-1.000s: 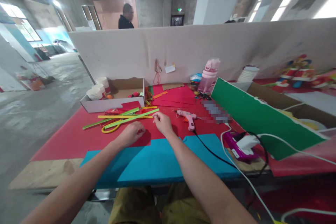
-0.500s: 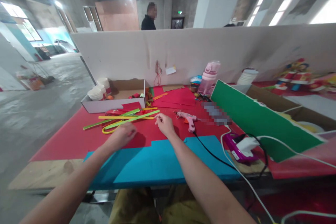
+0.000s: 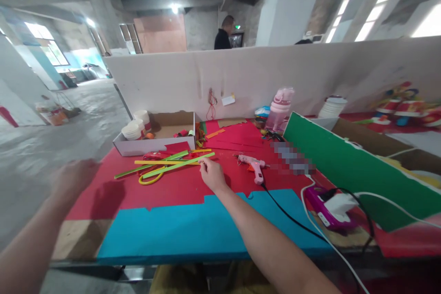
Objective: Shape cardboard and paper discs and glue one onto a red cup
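My right hand [image 3: 211, 174] is closed in a pinch at the right ends of the strips, on the yellow strip [image 3: 168, 162]. A light green strip [image 3: 186, 163] crosses that strip, and a yellow loop [image 3: 148, 182] lies under them. Blurred by motion, my left hand [image 3: 74, 179] hovers over the left edge of the red table covering; its fingers are smeared. To the right of my right hand a pink glue gun [image 3: 254, 166] rests on the red sheet.
A white box [image 3: 156, 146] with paper cups stands at the back left. At the right are a green-sided box [image 3: 344, 165] and a purple power socket [image 3: 325, 209] with cables. A pink bottle [image 3: 278, 109] stands by the partition [image 3: 165, 78]. A person [image 3: 224, 36] is beyond it.
My left hand has moved away to the left from beside the strips. My right hand stays at the strip ends. The view has shifted slightly, and the person beyond the partition appears farther right.
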A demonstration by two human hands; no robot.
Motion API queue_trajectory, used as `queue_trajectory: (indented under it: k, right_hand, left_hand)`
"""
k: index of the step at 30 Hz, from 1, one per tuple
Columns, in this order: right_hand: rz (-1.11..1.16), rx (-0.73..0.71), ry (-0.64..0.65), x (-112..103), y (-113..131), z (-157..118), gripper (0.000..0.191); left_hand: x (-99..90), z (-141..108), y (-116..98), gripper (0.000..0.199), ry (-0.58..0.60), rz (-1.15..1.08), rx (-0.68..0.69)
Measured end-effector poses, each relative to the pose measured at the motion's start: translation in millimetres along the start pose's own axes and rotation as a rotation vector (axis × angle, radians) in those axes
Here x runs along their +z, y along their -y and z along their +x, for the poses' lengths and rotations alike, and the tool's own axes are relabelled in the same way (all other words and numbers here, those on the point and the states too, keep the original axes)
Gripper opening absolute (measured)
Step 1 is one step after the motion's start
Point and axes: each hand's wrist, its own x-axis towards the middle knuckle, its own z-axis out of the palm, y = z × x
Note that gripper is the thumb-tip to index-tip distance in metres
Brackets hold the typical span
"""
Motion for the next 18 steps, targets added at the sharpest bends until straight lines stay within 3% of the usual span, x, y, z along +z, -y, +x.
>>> queue_trajectory:
  k: [1, 5, 8, 11, 14, 18]
  right_hand:
    - [0.001, -0.006, -0.009, 0, 0, 1, 0.022]
    - [0.031, 0.025, -0.069, -5, -10, 5, 0.023]
    - [0.060, 0.070, -0.132, -10, -20, 8, 0.022]
    - [0.090, 0.086, -0.128, -9, -25, 11, 0.022]
    - [0.120, 0.063, -0.103, -6, -23, 11, 0.023]
    - [0.133, 0.043, -0.097, -4, -19, 11, 0.022]
  left_hand:
    - [7.8, 10, -26, 0.033, 0.028, 0.059, 0.004]
    - [43.9, 37, -134, 0.035, 0.229, -0.057, 0.424]
    - [69.4, 39, -189, 0.049, 0.340, -0.037, 0.598]
    - [90.0, 32, -210, 0.049, 0.286, 0.055, 0.540]
    - [101.5, 26, -210, 0.039, 0.201, 0.121, 0.504]
    - [98.8, 23, -203, 0.029, 0.100, 0.131, 0.557]
